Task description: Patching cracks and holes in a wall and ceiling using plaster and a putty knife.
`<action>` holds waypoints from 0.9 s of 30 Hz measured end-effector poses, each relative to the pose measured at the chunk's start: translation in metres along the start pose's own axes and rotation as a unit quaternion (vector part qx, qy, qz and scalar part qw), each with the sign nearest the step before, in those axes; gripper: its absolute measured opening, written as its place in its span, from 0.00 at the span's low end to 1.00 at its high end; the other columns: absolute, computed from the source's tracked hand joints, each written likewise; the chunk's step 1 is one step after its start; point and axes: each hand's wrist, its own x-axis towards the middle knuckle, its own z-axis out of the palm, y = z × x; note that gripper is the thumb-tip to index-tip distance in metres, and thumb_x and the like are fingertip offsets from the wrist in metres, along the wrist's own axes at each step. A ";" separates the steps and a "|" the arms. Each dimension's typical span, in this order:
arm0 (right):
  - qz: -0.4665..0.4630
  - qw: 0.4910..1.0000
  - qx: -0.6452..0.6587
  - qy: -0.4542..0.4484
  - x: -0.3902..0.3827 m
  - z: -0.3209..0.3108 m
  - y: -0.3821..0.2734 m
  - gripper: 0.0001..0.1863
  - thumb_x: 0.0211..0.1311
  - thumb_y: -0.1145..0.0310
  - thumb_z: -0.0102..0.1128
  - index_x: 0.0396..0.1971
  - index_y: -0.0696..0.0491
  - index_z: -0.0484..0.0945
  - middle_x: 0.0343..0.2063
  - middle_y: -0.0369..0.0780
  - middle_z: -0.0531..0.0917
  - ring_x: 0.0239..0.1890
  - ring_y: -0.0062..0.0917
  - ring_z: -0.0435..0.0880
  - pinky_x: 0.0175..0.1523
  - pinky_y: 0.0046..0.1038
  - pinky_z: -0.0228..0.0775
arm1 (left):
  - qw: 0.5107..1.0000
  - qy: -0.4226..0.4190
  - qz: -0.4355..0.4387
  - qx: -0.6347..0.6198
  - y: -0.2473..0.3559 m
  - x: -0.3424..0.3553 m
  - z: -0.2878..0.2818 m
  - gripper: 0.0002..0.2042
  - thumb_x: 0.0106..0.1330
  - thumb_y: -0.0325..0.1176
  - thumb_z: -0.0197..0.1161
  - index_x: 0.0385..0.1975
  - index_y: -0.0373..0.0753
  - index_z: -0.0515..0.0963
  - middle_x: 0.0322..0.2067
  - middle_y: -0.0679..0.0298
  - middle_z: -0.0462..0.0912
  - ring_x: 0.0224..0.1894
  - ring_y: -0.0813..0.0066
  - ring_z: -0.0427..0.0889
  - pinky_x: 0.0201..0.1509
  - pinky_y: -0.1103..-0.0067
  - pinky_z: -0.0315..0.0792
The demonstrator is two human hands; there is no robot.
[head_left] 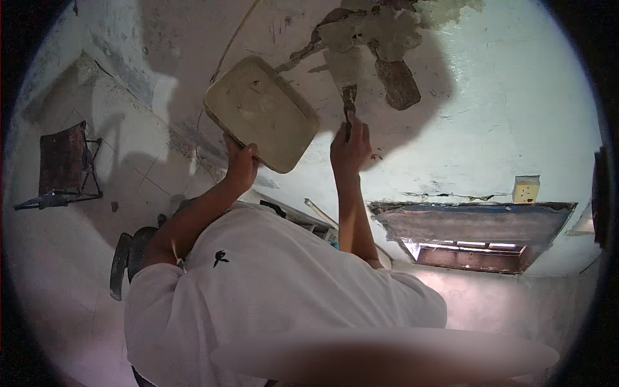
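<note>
My left hand (242, 166) grips the near edge of a shallow beige rectangular tray (267, 113), its thumb over the rim. The tray is held tilted close to the wall, with a few dark smudges inside it. In my right hand (351, 147) is a putty knife (349, 100), fingers wrapped round its dark handle. Its wide pale blade points up the wall and lies over or against a patch of wet-looking grey plaster (367, 35); exact contact is hard to tell. Right of the blade runs a darker, rough bare patch (398, 84) in the painted wall.
A folding chair (62, 161) stands on the tiled floor at the left. Something black and rounded (132, 258) is beside my left elbow. A socket box (526, 189) sits on the wall above a recessed opening (477, 229). A thin cable (233, 42) runs down the wall behind the tray.
</note>
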 end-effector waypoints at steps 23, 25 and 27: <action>0.243 0.783 0.571 -0.040 0.056 -0.013 -0.021 0.11 0.67 0.72 0.56 0.46 0.56 0.71 0.21 0.32 0.71 0.19 0.13 0.65 0.21 0.18 0.55 | 1.000 0.008 -0.009 0.023 0.004 -0.001 0.001 0.35 0.51 0.17 0.51 0.59 0.48 0.47 0.53 0.58 0.58 0.57 0.65 0.65 0.55 0.68 0.70; 0.248 0.760 0.600 -0.029 0.060 -0.022 -0.027 0.11 0.67 0.71 0.56 0.46 0.55 0.70 0.21 0.34 0.74 0.18 0.17 0.68 0.22 0.22 0.60 | 1.000 0.011 0.004 0.017 0.005 -0.002 0.006 0.35 0.51 0.17 0.51 0.59 0.48 0.47 0.53 0.57 0.59 0.57 0.65 0.65 0.56 0.67 0.70; 0.244 0.763 0.596 -0.042 0.056 -0.027 -0.026 0.12 0.67 0.72 0.56 0.48 0.53 0.68 0.24 0.37 0.76 0.20 0.21 0.71 0.24 0.25 0.65 | 1.000 0.013 0.016 0.013 0.005 -0.004 0.008 0.35 0.51 0.18 0.51 0.59 0.48 0.47 0.53 0.57 0.59 0.57 0.65 0.65 0.56 0.67 0.70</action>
